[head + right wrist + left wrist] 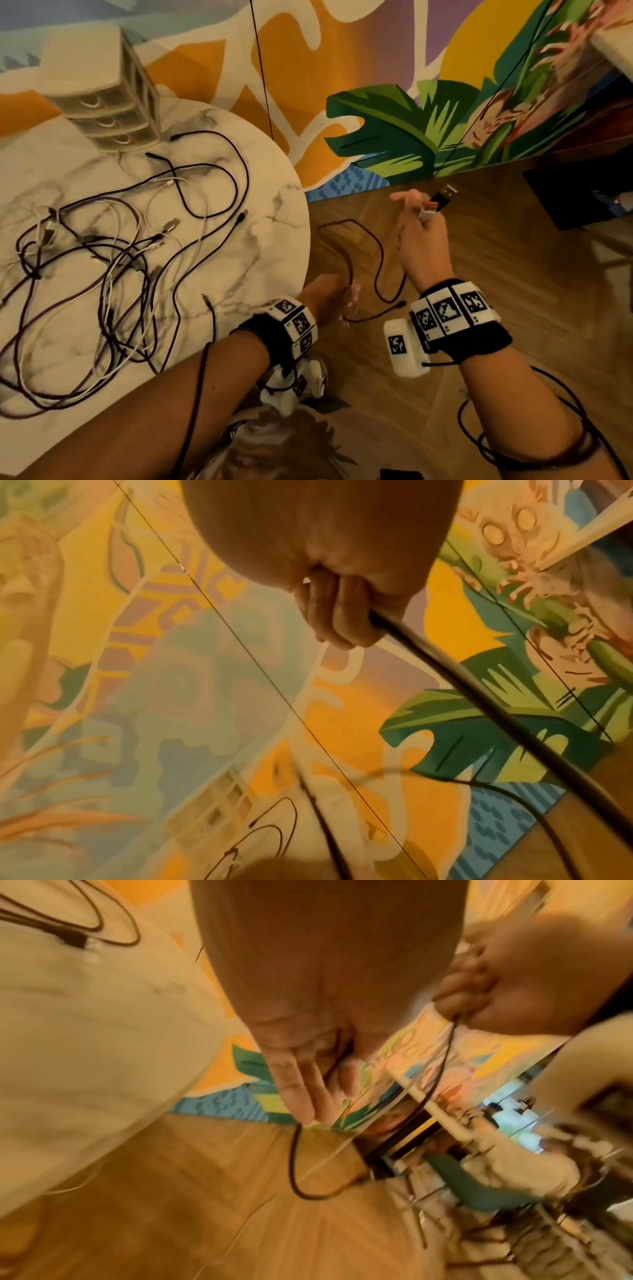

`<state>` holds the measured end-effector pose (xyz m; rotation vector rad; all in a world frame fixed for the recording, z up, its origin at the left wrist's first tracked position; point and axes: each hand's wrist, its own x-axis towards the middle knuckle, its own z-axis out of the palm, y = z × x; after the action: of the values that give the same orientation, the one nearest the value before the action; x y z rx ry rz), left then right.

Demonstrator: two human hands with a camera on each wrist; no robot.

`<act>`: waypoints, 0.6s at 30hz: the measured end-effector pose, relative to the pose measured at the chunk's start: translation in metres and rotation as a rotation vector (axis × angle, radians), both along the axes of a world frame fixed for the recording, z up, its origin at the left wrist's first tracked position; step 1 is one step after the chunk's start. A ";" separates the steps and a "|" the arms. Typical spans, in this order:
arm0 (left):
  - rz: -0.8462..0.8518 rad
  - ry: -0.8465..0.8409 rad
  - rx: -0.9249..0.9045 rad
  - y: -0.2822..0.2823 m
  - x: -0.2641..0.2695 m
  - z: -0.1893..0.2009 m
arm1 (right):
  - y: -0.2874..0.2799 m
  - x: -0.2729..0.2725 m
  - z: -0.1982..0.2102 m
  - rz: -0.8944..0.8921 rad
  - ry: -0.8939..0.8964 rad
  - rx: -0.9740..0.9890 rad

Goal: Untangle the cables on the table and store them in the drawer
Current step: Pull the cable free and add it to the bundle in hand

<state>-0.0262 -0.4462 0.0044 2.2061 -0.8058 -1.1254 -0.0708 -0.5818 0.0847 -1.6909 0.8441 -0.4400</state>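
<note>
Right hand fingers curled round a dark cable; its USB plug ends stick out above the fist, index finger extended. From the fist the cable loops down over the wood floor to the left hand. Left hand fingers fairly straight, pointing down, cable running along them and hanging off the tips in a U; whether they pinch it cannot be told, blurry. Both hands hang off the right edge of the round marble surface, apart from each other. Tangle of dark and white cables lies on the surface, left of the hands. Small drawer unit stands at the surface's far edge, beyond the tangle, drawers closed.
</note>
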 end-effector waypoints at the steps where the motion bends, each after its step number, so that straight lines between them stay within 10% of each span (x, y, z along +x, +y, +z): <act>1: -0.102 -0.042 0.123 0.006 -0.001 -0.008 | -0.004 0.000 0.001 -0.014 -0.020 -0.011; 6: -0.323 -0.207 0.470 0.005 0.010 -0.001 | -0.006 -0.006 0.005 0.053 -0.039 -0.047; 11: -0.098 -0.232 -0.443 -0.034 0.017 0.076 | -0.004 0.005 0.012 0.122 -0.036 -0.084; 18: 0.289 0.435 -0.604 -0.057 0.032 0.123 | -0.009 0.010 0.025 0.365 -0.166 0.292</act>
<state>0.0054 -0.5032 0.1271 1.4527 -0.5226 -0.9982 -0.0603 -0.5912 0.1092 -1.4720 0.4398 -0.1914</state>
